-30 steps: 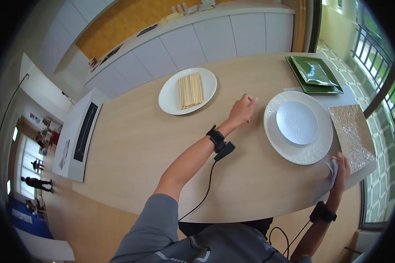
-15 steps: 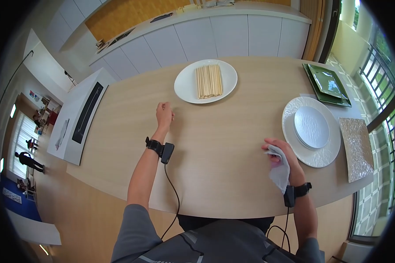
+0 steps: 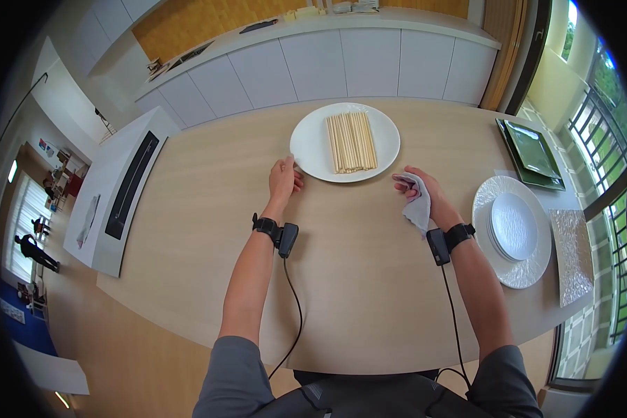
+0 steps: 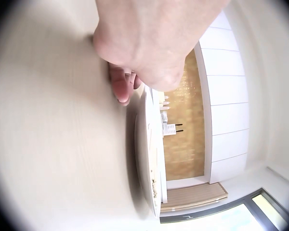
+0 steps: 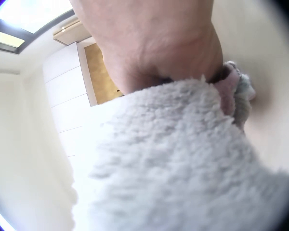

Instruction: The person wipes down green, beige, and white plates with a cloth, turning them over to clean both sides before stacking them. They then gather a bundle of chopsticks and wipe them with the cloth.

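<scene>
In the head view, a white oval plate (image 3: 313, 150) lies toward the far side of the table, bearing a neat bundle of pale wooden sticks (image 3: 352, 143) that look like chopsticks. My left hand (image 3: 283, 181) is at the plate's left rim, its fingers loosely bent and the fingertips right at the edge. The left wrist view shows the same plate (image 4: 143, 154) edge-on just past the fingers (image 4: 120, 89). My right hand (image 3: 428, 191) grips a crumpled grey-white cloth (image 3: 418, 209) near the plate's lower right. Fluffy cloth (image 5: 183, 154) hides most of that hand's fingers in the right wrist view.
At the right stands a large white plate (image 3: 484, 209) with smaller white plates (image 3: 514, 226) stacked on it. Green square plates (image 3: 533, 150) lie behind, a textured rectangular plate (image 3: 571, 258) beside. A white unit with a dark slot (image 3: 132, 184) borders the table's left side.
My left hand has gone from beside the stacked plates to the oval plate's left rim. My right hand, with the cloth, has moved left and away from the table's right edge.
</scene>
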`<state>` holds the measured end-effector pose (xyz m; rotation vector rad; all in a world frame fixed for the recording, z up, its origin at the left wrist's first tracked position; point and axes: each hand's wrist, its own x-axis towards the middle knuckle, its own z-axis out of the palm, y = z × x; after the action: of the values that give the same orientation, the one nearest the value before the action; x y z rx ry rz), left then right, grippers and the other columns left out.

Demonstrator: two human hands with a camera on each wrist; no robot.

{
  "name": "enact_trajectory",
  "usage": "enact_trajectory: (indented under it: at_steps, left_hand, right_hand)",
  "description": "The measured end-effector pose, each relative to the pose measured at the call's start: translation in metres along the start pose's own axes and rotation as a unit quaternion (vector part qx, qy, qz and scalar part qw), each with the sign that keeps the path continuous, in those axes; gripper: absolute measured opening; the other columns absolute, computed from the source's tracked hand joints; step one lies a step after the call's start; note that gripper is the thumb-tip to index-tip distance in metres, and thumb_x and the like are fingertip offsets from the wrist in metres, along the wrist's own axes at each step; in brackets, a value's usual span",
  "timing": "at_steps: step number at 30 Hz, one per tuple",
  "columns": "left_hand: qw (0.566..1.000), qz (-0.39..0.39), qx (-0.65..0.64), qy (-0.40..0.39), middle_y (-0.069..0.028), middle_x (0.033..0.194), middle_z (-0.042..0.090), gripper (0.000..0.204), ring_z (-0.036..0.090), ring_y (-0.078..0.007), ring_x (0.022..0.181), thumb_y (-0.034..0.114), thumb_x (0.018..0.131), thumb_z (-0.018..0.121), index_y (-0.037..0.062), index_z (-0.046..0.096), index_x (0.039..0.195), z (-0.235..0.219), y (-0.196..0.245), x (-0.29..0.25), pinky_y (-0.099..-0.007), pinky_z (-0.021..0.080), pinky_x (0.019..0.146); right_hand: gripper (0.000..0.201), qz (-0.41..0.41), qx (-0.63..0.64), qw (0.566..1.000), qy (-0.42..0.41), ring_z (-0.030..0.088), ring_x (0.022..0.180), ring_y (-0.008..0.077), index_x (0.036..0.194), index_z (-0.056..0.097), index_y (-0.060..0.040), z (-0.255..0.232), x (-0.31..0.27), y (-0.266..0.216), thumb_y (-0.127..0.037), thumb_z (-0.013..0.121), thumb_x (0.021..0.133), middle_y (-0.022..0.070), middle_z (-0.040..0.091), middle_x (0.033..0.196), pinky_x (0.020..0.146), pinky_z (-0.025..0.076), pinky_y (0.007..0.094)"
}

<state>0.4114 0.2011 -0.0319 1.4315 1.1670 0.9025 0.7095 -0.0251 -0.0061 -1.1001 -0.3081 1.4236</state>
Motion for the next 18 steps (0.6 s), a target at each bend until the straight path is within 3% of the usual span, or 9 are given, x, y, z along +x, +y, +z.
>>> enact_trajectory:
  at_steps: [5, 7, 8, 10, 11, 13, 14, 16, 18]
  left_hand:
    - [1.0, -0.002, 0.022, 0.006, -0.0126, 0.075, 0.066, 0.051, 0.063, -0.018, 0.05, 0.05, 0.099, 0.05, -0.0004, 0.059, 0.099, 0.011, 0.008, 0.026, -0.028, 0.048, 0.04]
    - [0.999, -0.01, 0.046, 0.008, -0.0162, 0.082, 0.068, 0.055, 0.069, -0.027, 0.064, 0.052, 0.099, 0.05, -0.0019, 0.061, 0.097, 0.014, 0.017, 0.031, -0.0369, 0.055, 0.053]
    - [0.999, -0.011, 0.046, 0.009, -0.0162, 0.082, 0.068, 0.055, 0.069, -0.027, 0.064, 0.052, 0.099, 0.05, -0.0019, 0.061, 0.097, 0.016, 0.013, 0.042, -0.0369, 0.055, 0.053]
    - [0.972, 0.03, 0.225, 0.054, -0.0212, 0.091, 0.07, 0.055, 0.07, -0.0371, 0.087, 0.05, 0.099, 0.052, -0.0042, 0.062, 0.101, 0.019, -0.002, 0.065, -0.0459, 0.054, 0.075]
    - [0.972, 0.029, 0.225, 0.055, -0.0212, 0.091, 0.07, 0.055, 0.07, -0.0371, 0.087, 0.05, 0.099, 0.052, -0.0042, 0.062, 0.101, 0.02, -0.003, 0.066, -0.0459, 0.054, 0.075]
    - [0.969, 0.048, 0.231, 0.074, -0.0249, 0.101, 0.069, 0.052, 0.065, -0.0422, 0.102, 0.046, 0.098, 0.055, -0.0055, 0.062, 0.105, 0.025, -0.005, 0.065, -0.049, 0.048, 0.09]
    - [0.969, 0.048, 0.23, 0.077, -0.0249, 0.101, 0.069, 0.052, 0.065, -0.0422, 0.102, 0.046, 0.098, 0.055, -0.0055, 0.062, 0.105, 0.026, -0.006, 0.064, -0.049, 0.048, 0.09]
    - [0.967, 0.054, 0.237, 0.081, -0.0266, 0.105, 0.069, 0.049, 0.065, -0.0428, 0.101, 0.042, 0.097, 0.057, -0.0056, 0.062, 0.106, 0.025, -0.005, 0.061, -0.0488, 0.05, 0.088]
    - [0.97, 0.056, 0.222, 0.087, -0.027, 0.106, 0.068, 0.048, 0.065, -0.0432, 0.101, 0.041, 0.098, 0.057, -0.0059, 0.062, 0.107, 0.024, -0.007, 0.059, -0.0489, 0.05, 0.088]
  right_hand:
    - [0.034, -0.035, 0.003, 0.999, -0.023, 0.05, 0.049, 0.0072, 0.109, 0.059, 0.0016, 0.011, 0.035, -0.018, -0.031, 0.054, 0.102, 0.0177, 0.069, 0.084, 0.043, 0.045, 0.0179]
    - [0.031, -0.005, 0.015, 1.0, -0.005, 0.051, 0.049, 0.0077, 0.113, 0.055, 0.0019, 0.018, 0.045, -0.023, -0.027, 0.055, 0.102, 0.0164, 0.066, 0.081, 0.043, 0.045, 0.017]
    - [0.031, -0.003, 0.014, 1.0, -0.007, 0.051, 0.049, 0.0077, 0.113, 0.055, 0.0019, 0.017, 0.052, -0.024, -0.027, 0.055, 0.102, 0.0164, 0.066, 0.081, 0.043, 0.045, 0.017]
    - [0.024, -0.021, -0.033, 0.999, -0.016, 0.053, 0.052, 0.0084, 0.113, 0.054, 0.0005, 0.013, 0.064, -0.024, -0.021, 0.053, 0.103, 0.0134, 0.064, 0.082, 0.044, 0.046, 0.0171]
    - [0.024, -0.02, -0.033, 0.999, -0.017, 0.053, 0.052, 0.0084, 0.113, 0.054, 0.0005, 0.015, 0.064, -0.024, -0.021, 0.053, 0.103, 0.0134, 0.064, 0.082, 0.044, 0.046, 0.0171]
    - [0.02, -0.054, -0.034, 0.998, -0.017, 0.055, 0.057, 0.0086, 0.116, 0.053, -0.001, 0.017, 0.059, -0.023, -0.016, 0.051, 0.104, 0.0112, 0.063, 0.086, 0.044, 0.047, 0.0171]
    - [0.02, -0.055, -0.036, 0.998, -0.02, 0.055, 0.057, 0.0086, 0.116, 0.053, -0.001, 0.017, 0.059, -0.023, -0.016, 0.051, 0.104, 0.0112, 0.063, 0.086, 0.044, 0.047, 0.0171]
    - [0.02, -0.028, -0.002, 1.0, 0.003, 0.047, 0.047, 0.0058, 0.109, 0.057, -0.0069, 0.021, 0.058, -0.024, -0.024, 0.045, 0.107, 0.005, 0.06, 0.071, 0.041, 0.043, 0.0164]
    - [0.021, -0.015, -0.005, 1.0, -0.003, 0.047, 0.046, 0.0055, 0.11, 0.056, -0.0069, 0.021, 0.056, -0.025, -0.024, 0.045, 0.107, 0.0049, 0.06, 0.071, 0.041, 0.043, 0.0162]
